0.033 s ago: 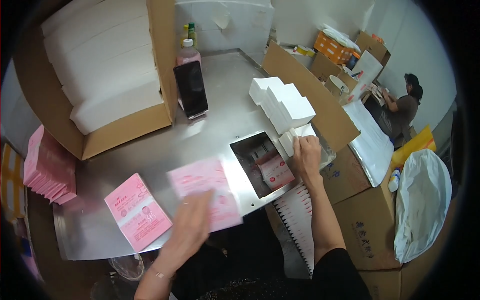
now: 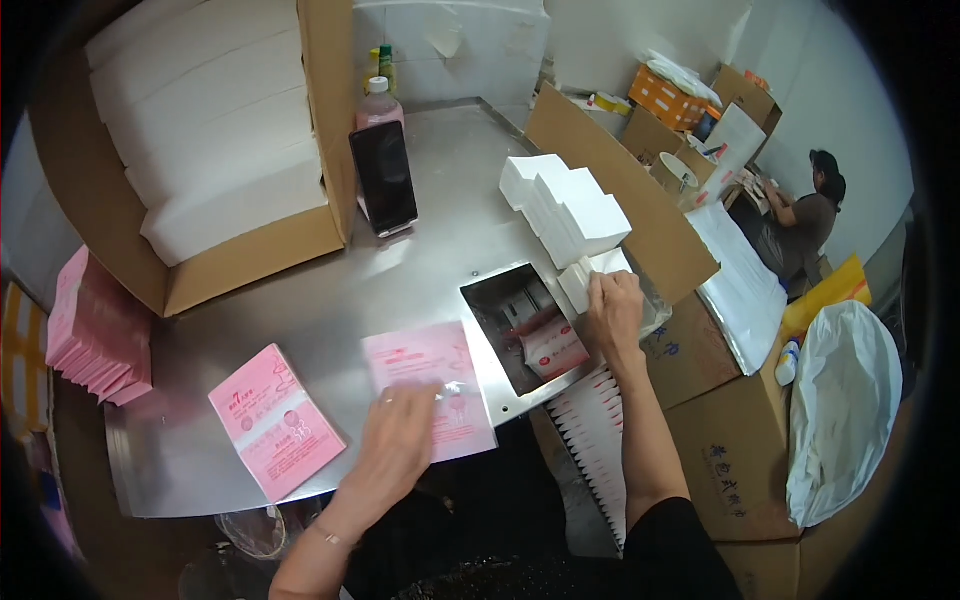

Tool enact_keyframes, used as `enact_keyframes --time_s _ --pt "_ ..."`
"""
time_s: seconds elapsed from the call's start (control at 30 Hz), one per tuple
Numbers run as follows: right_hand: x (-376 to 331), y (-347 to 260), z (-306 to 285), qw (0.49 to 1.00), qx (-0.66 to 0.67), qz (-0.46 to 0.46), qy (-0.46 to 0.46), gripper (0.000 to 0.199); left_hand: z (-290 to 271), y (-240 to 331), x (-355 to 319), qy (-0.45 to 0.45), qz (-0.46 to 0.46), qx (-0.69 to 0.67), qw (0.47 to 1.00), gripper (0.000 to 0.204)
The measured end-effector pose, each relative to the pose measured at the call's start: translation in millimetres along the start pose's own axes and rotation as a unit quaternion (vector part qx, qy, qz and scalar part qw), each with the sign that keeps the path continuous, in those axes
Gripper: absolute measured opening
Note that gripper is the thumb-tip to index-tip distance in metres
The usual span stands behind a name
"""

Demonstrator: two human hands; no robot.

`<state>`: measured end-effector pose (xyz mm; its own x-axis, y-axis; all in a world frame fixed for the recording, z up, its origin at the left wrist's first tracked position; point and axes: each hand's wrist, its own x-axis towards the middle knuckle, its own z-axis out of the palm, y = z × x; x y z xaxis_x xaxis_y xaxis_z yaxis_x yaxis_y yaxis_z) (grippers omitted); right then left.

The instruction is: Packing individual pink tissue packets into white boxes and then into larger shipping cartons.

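1. Two bare hands come up on my feed, over a metal table.
2. Left hand: fingers curled over a flat pink wrapper at the near edge; blurred, so I cannot tell whether it grips.
3. Right hand: I see fingertips pinched on a white bundle beside the rectangular opening.

At seven o'clock the left hand was blurred, its fingertips unclear against the pink packet. Toward eleven o'clock, a phone hid much of a pink bottle; at ten, the top edge cut off a carton.
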<state>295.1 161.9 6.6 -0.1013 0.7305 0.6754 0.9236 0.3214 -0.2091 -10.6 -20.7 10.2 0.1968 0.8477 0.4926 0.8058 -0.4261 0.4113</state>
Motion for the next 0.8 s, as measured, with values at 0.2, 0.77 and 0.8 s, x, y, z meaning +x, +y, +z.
enact_keyframes --time_s 0.2,0.77,0.8 --pt "0 3 -9 1.0 -0.017 -0.012 -0.011 0.014 14 -3 5 -0.023 0.004 0.06 0.998 0.014" --pt "-61 -179 -1 0.92 0.188 -0.316 -0.138 0.023 19 8 19 0.028 -0.098 0.111 0.989 0.08" --pt "-68 -171 -13 0.912 0.263 -0.278 -0.148 0.023 8 8 18 0.002 -0.08 0.131 0.988 0.075"
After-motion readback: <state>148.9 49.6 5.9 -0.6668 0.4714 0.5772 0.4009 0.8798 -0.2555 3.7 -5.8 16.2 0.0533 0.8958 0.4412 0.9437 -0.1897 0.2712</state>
